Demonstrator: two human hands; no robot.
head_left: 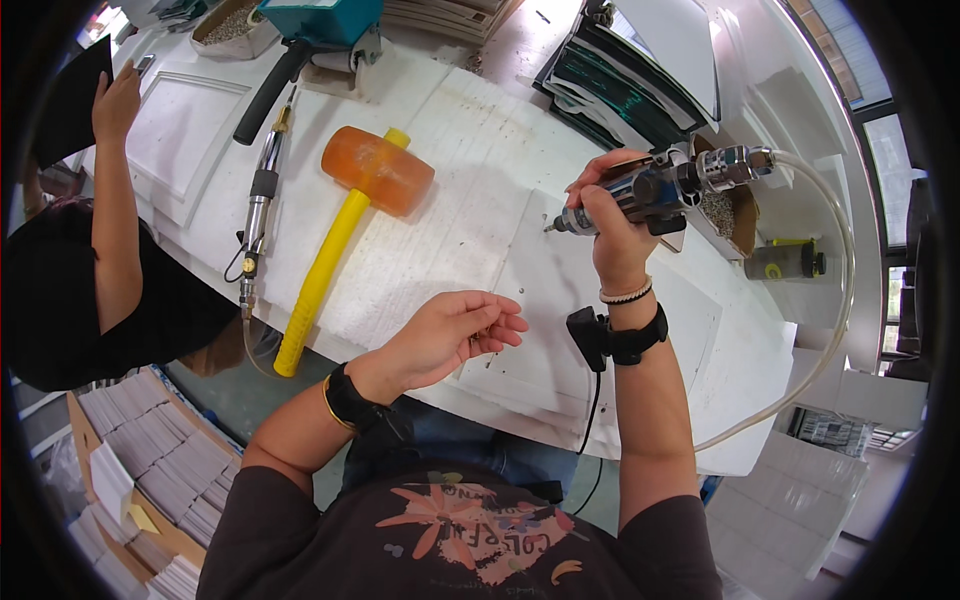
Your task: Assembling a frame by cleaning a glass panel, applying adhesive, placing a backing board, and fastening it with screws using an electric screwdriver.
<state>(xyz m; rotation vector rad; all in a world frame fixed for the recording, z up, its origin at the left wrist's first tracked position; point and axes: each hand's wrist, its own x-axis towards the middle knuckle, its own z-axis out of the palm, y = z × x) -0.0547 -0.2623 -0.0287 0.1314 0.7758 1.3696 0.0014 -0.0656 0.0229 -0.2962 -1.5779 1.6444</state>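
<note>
Right hand: the person's right hand [622, 225] is wrapped around the body of a power driver [655, 192], which is held above the right part of the bench [735, 420].
Driver tip: it points leftward over the white panels [540, 275]; if the wrist dropped, the bit could probably scratch the pale surface.
Left hand: the left hand [440, 335] is half curled above the near panel edge, thumb toward the fingers; something small and dull shows at the fingertips, but whether it is gripped cannot be told. Any loose piece there could fall and roll, since the fingers do not close fully.
Hose: the clear hose [848, 260] loops from the driver's back round to the bench's near right edge; a long reach leftward might pull it taut and tug the tool off line.
Wrist cable: a black cable [591, 410] hangs from the right wrist's strap device past the bench edge, where it could snag.
Mallet: the orange-headed mallet [378, 170] lies to the left, its yellow handle reaching the near edge; a careless left elbow might knock it down.
Small parts: an open box [743, 215] stands just beyond the driver; a backward swing could spill it.
</note>
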